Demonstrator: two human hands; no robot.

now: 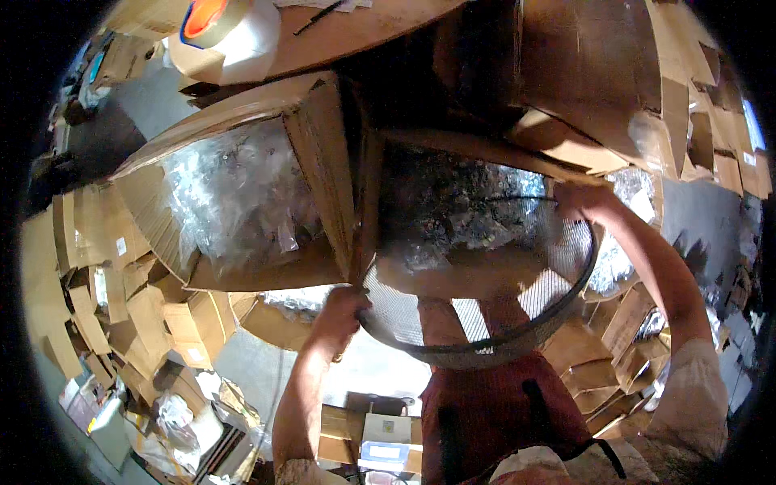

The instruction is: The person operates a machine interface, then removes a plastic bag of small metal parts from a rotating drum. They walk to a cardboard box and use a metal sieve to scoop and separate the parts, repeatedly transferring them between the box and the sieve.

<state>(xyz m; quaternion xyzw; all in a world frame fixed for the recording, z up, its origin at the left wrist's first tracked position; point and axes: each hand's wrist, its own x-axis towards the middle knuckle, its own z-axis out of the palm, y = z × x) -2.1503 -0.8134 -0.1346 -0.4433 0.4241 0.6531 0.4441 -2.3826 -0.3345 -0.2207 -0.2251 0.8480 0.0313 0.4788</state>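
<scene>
A wide, round mesh sieve (558,291) with a dark rim is tilted in front of me, and its far edge reaches over a cardboard box. My left hand (339,317) is closed around the rim at the left. Across from it, my right hand (580,202) grips the rim at the far right. Small dark bits and pieces of clear plastic (453,214) show beyond and through the mesh; I cannot tell which lie in the sieve and which in the box. Beside it on the left stands an open cardboard box (323,178) holding clear plastic bags (242,190).
A round tabletop (347,36) at the back carries a tape roll (212,20) and a dark pen-like thing (319,18). Cardboard boxes (594,61) crowd both sides. Bags and scraps (182,424) lie at the lower left, a pale box (386,428) near my legs.
</scene>
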